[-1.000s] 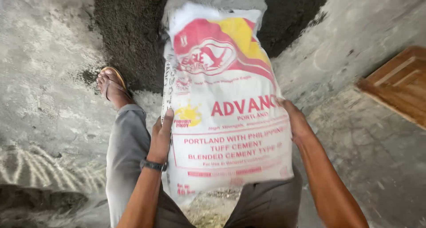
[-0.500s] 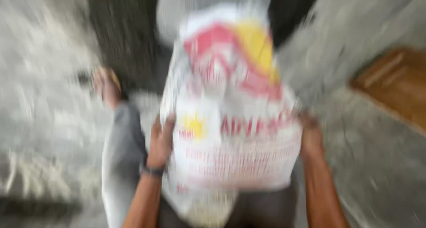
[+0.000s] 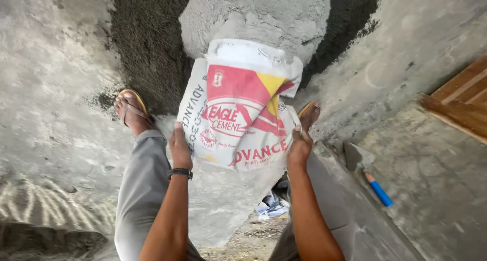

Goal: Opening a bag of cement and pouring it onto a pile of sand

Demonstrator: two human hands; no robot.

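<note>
A white woven cement sack with red and yellow print hangs crumpled and slack in front of the person, its far end folded over and resting against a pale grey heap of cement powder. Dark, grainy sand rings the powder on the left and right. The floor around it is rough, dusty concrete.

The left hand clasps the near left edge of the sack, fingers curled narrow around the fabric; a dark band sits on that wrist. The right hand grips the near right edge in the same closed way. Both hold the sack between the person's grey trouser legs, above the near edge of the powder heap.

A foot in a brown sandal stands on the left by the sand. To the right, a trowel with a blue handle lies on the concrete, and wooden boards sit at the far right.

A second ago the sack was full-looking and smooth, held upright with its printed face flat toward the camera; now it is limp and wrinkled, tipped farther toward the heap, and the hands sit lower on it.
</note>
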